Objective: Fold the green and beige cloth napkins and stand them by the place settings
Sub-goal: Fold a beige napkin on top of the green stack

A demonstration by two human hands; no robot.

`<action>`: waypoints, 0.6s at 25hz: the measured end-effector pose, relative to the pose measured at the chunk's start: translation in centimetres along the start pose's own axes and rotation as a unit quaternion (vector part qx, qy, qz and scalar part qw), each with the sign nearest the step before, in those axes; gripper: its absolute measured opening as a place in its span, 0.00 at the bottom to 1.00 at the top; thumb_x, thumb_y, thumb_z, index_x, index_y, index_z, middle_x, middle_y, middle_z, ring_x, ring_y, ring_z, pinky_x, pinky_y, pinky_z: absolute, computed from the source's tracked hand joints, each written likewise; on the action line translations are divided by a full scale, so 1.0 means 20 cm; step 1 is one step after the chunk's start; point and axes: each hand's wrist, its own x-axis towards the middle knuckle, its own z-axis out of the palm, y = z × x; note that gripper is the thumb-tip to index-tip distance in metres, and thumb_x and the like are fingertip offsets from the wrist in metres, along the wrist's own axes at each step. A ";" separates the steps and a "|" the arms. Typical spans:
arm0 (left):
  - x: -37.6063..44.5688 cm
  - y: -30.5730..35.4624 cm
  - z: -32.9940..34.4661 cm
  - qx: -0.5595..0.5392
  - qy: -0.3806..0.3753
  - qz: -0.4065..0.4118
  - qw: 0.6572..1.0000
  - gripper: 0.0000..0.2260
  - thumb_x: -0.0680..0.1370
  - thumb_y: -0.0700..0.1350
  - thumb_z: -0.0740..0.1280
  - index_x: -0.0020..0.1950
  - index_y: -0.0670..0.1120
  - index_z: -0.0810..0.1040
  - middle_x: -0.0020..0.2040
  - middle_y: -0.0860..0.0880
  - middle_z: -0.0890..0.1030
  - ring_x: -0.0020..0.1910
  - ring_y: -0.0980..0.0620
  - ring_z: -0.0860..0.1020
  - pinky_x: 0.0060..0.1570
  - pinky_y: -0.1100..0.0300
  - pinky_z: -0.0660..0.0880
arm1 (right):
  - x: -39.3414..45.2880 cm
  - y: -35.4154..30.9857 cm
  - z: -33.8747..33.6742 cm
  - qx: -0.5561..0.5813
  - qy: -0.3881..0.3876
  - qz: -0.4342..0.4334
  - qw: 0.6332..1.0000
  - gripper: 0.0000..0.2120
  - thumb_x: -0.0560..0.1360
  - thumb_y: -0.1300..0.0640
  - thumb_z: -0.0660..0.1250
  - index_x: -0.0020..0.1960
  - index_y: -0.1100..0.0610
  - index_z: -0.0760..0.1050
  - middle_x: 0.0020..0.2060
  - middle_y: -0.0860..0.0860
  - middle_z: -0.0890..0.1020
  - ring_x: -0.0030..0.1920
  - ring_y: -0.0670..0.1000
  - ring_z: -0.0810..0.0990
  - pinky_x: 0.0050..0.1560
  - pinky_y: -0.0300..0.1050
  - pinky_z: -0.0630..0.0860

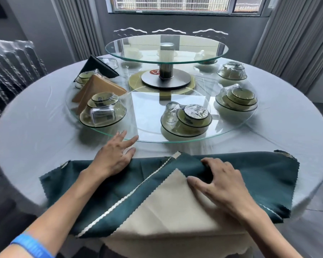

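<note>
**Napkins half-folded at the near edge, two already standing**

Napkins first: a green napkin lies spread across the near edge of the round table, layered with a beige napkin whose pale corner shows where the green has been turned back along a diagonal. Pinked edges visible on both. Judgement: the pair is being folded together, mid-fold, not yet ready to stand.

Large glass turntable carries the wrapped place settings: stacked bowls and a glass under film. Nearest setting sits just beyond the cloth. A smaller raised glass tier stands at centre.

Far left, a folded beige napkin and a folded green napkin stand as tents, each touching or just behind a setting. Likely the pattern to be repeated.

Left hand lies flat, fingers spread and straight, palm on the green cloth's far edge, fingertips near the glass rim; seemingly pinning the cloth so it does not slide.

Right hand has fingers curled over a raised fold of green, thumb on the beige, holding the crease.

Blue wristband on left forearm.
</note>
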 end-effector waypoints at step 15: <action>-0.30 0.19 -0.12 -0.081 0.018 0.012 0.996 0.23 0.75 0.61 0.62 0.68 0.56 0.76 0.67 0.56 0.78 0.66 0.54 0.74 0.67 0.56 0.68 | -0.12 -0.03 -0.02 0.038 -0.062 -0.042 0.996 0.22 0.66 0.33 0.69 0.51 0.45 0.70 0.44 0.45 0.80 0.47 0.52 0.78 0.47 0.50 0.74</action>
